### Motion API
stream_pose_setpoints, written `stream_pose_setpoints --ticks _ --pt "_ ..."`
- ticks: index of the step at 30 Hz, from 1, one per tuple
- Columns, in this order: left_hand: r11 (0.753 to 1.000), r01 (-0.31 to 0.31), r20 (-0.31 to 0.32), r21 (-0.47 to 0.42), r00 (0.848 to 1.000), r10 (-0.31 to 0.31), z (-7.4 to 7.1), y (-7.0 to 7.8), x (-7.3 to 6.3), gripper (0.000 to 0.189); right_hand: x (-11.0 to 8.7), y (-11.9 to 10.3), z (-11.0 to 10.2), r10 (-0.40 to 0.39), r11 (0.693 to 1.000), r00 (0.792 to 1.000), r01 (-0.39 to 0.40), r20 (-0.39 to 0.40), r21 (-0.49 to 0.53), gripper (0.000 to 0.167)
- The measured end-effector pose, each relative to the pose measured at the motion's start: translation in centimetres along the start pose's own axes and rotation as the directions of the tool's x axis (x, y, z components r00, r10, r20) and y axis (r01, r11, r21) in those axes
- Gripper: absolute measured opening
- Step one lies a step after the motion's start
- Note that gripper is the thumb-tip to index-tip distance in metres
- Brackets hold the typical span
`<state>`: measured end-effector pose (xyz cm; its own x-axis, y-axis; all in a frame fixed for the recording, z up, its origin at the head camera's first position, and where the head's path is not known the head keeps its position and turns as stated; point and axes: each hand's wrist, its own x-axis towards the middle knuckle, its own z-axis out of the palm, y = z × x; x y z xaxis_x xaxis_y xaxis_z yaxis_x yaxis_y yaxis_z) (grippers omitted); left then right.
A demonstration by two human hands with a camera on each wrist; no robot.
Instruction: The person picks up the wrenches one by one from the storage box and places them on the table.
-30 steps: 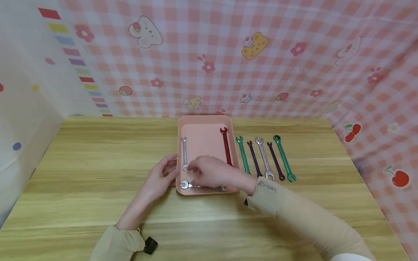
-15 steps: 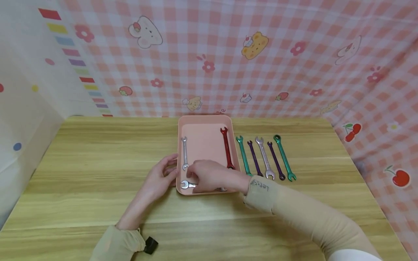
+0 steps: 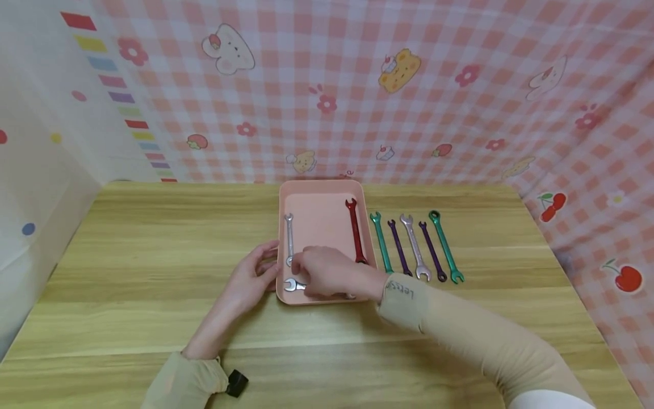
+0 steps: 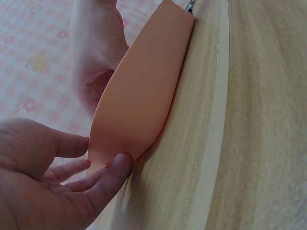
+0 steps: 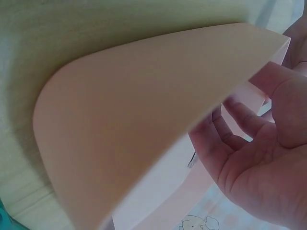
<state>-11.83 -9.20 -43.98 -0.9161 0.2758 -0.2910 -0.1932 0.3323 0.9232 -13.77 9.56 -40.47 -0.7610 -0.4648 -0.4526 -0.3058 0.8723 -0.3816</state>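
My right hand (image 3: 327,271) reaches into a pink tray (image 3: 321,186). Its curled fingers pinch the middle of a silver wrench (image 3: 291,285) lying crosswise by the near wall; the hand covers most of it. In the right wrist view, the tray wall hides the fingertips of that hand (image 5: 264,143). My left hand (image 3: 251,283) touches the tray's left side, fingers loosely bent. The left wrist view shows this hand (image 4: 57,177) with fingertips against the outer wall. A smaller silver wrench (image 3: 290,234) lies along the tray's left, and a red wrench (image 3: 356,232) along its right.
Right of the tray, several wrenches lie in a row on the wooden table (image 3: 153,255): green (image 3: 381,244), purple (image 3: 399,247), silver (image 3: 415,245), purple (image 3: 432,250) and green (image 3: 445,245). A pink checked cloth (image 3: 327,136) hangs behind.
My right hand has lowered onto the crosswise silver wrench and taken hold of it. That wrench's left end has shifted slightly toward the far side. My left hand stays in place.
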Motion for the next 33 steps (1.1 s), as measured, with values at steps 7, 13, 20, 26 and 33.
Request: stream_pose_setpoints --ticks 7,13,20,26,33 --pt "1.0 -0.005 0.009 -0.016 1.0 0.005 0.18 0.17 0.02 0.056 0.22 0.05 -0.17 0.043 0.999 0.998 -0.043 -0.047 -0.003 0.029" --pt "1.0 -0.001 0.01 -0.024 1.0 0.001 0.29 0.2 -0.15 0.055 0.32 0.36 -0.33 0.092 0.994 0.993 -0.087 -0.075 0.063 0.027" --pt "1.0 0.003 0.002 -0.016 1.0 -0.003 0.28 0.15 0.02 0.056 0.38 0.66 -0.27 0.124 0.983 0.988 -0.111 -0.086 0.143 0.025" --pt "1.0 0.007 -0.001 -0.018 1.0 -0.007 0.33 0.15 0.02 0.056 0.4 0.72 -0.14 0.125 0.986 0.982 -0.107 -0.138 0.127 0.015" --pt "1.0 0.002 -0.002 -0.029 1.0 -0.002 0.35 0.14 -0.05 0.057 0.9 0.94 -0.21 0.167 0.967 0.978 -0.138 -0.124 0.216 0.014"
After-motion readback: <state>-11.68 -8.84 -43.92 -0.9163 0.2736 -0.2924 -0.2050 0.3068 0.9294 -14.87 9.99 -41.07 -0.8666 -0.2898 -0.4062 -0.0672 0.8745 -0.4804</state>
